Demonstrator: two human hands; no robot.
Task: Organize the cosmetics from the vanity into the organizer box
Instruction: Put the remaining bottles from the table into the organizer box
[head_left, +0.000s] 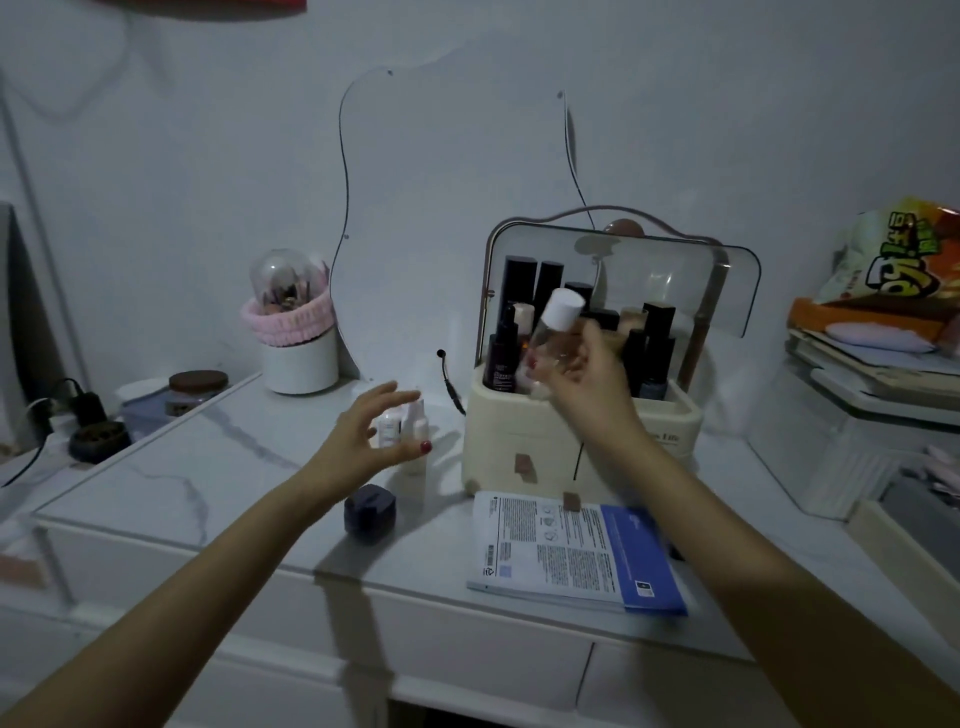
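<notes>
A marble-patterned vanity (171, 467) stands against a pale wall, carrying the cream organizer box (524, 431) (lid raised, dark bottles inside), leaflets (566, 551) and a dark compact (370, 512). The right hand (587, 374) grips a clear white-capped bottle (553, 332) over the box; the left hand (363, 441), fingers spread, reaches around two small white bottles (402, 426).

marble vanity (171, 467), organizer box (582, 441), leaflets (566, 551)
</notes>
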